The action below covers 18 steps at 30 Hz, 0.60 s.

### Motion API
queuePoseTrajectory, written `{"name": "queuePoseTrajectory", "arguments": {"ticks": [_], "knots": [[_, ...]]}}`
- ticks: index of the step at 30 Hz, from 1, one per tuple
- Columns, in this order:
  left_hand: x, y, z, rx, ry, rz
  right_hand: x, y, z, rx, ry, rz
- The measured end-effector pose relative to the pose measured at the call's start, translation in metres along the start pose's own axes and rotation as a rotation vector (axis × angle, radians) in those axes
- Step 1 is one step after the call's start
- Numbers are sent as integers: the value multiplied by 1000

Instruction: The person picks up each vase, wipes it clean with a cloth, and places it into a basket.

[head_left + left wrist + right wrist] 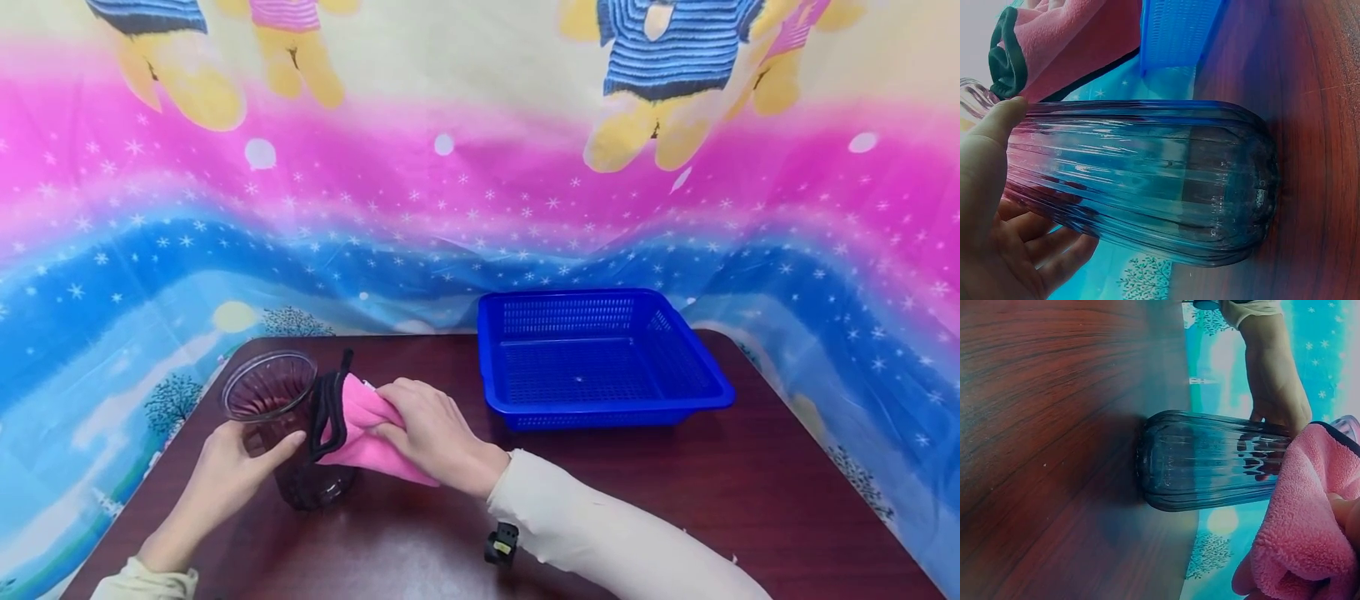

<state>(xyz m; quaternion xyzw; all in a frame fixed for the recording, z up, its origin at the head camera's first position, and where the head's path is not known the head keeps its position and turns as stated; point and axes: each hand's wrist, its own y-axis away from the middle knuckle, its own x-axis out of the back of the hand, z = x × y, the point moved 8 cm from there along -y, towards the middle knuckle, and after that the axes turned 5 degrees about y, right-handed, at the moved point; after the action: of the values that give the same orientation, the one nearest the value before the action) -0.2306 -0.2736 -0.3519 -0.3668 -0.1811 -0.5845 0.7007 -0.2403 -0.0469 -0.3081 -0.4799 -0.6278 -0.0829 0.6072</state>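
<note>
A tall ribbed glass vase (pixel 313 487) with a flared rim stands upright on the left of the table. My left hand (pixel 225 475) grips its upper part, thumb on the near side and fingers round the far side, as the left wrist view shows. With my right hand (pixel 435 433) I hold a pink fleecy cloth (pixel 1304 531) with black edging, bunched between thumb and fingers. The cloth lies against the vase's side just below the rim. In the left wrist view the glass (pixel 1147 175) shades from pink to blue-grey.
A blue plastic basket (pixel 600 415) with perforated walls sits at the back right of the dark red-brown table (pixel 637 517). Behind the table hangs a printed backdrop (pixel 420 183) with bears and snowflakes. A small black device (pixel 501 543) is by the right sleeve.
</note>
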Motion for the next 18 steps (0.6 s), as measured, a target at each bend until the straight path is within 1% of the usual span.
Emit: {"name": "queuePoseTrajectory", "arguments": {"ticks": [5, 18], "knots": [[0, -1, 0, -10, 14, 4, -2, -2, -2, 4, 12, 5], [1, 0, 0, -11, 7, 16, -14, -3, -2, -27, 22, -42]]}}
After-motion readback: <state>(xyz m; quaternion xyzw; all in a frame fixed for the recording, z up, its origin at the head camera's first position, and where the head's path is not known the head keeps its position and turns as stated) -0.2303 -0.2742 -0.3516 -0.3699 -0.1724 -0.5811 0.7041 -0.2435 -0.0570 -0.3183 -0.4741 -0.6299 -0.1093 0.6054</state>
